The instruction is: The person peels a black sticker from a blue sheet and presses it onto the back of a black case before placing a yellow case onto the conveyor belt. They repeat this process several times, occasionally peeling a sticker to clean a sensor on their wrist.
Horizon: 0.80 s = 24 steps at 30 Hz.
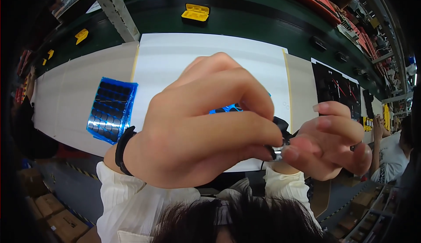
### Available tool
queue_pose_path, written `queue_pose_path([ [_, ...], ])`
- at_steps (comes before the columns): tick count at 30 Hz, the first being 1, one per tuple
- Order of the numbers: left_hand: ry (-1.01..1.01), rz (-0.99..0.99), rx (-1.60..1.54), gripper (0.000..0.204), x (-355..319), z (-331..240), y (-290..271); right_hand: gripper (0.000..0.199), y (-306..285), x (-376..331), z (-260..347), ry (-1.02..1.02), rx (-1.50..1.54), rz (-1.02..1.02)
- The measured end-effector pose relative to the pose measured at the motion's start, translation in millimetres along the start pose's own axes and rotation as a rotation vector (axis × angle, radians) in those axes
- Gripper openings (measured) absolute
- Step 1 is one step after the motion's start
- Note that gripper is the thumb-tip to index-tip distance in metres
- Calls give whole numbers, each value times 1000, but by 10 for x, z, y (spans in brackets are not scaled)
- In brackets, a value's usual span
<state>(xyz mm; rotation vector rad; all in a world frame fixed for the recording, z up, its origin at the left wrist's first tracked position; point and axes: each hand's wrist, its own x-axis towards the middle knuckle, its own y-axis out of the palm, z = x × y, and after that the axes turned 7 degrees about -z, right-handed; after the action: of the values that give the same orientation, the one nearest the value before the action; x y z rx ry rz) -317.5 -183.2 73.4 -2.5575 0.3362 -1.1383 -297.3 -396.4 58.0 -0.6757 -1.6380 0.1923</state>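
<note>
Setting: We worked at a long factory bench with a white mat (210, 54) laid over it and a dark green conveyor strip (245, 19) running behind.
Left hand: Our left hand (197, 124) was raised close to the camera, its fingers curled over and closed on a small black part (280, 124).
Right hand: Our right hand (331, 142) met it from the other side, thumb and fingertips pinched shut on the same piece at its shiny metal end (280, 151).
Where the part was: It was held in the air between both hands, above the near edge of the mat, mostly hidden by our fingers.
Handling: We judged it light and rigid, small enough to slip from the fingertips; a two-sided pinch on its black body seemed the safest hold.
Nearby: A blue tray (112, 109) of dark pieces lay on the mat to the left, and a second blue tray (226, 109) peeked out behind our knuckles.
Edges and room: The mat's middle lay open beyond the hands; a black panel (335, 94) bordered it on the right, and yellow cases (195, 14) sat well apart on the conveyor.
Others: A co-worker (390, 151) stood at the far right.
</note>
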Motion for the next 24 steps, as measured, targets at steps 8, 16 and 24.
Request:
queue_pose_path([
  [8,10,-21,-123,17,-17,-5,123,18,-103,65,61,38,54,91],
  [16,34,-104,-7,16,-23,-14,129,20,-73,-16,-11,-8,85,-5],
  [24,186,75,353,20,81,-237,-80,24,-111,63,17,13,105,107],
])
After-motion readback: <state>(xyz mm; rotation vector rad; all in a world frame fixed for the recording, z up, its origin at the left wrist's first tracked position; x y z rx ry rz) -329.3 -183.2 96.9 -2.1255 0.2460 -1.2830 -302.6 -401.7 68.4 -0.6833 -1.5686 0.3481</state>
